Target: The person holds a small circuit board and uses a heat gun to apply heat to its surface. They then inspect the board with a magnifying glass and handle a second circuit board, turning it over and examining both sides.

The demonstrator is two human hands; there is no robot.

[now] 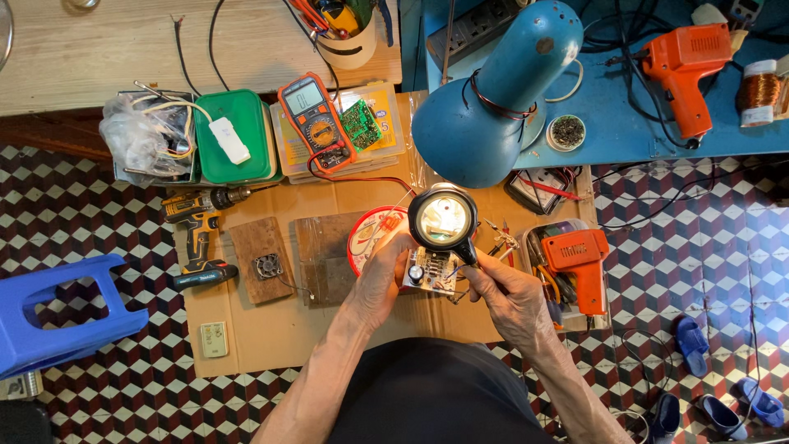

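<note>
Black-rimmed, the magnifying glass (444,219) sat gripped in your right hand (511,298) directly over the small circuit board (431,272) that your left hand (380,278) pinched above the cardboard mat (271,329), apparently so the blue lamp (493,99) lit it.

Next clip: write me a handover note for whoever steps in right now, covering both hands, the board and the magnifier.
Left hand: holds the small populated circuit board by its left edge.
Right hand: grips the black-rimmed round magnifying glass by its handle, lens above the board.
Nearby: orange multimeter with red lead, blue desk lamp, orange soldering gun in a tray.
Done: board under the lens. Left: cannot tell; no soldering tool in hand.
</note>
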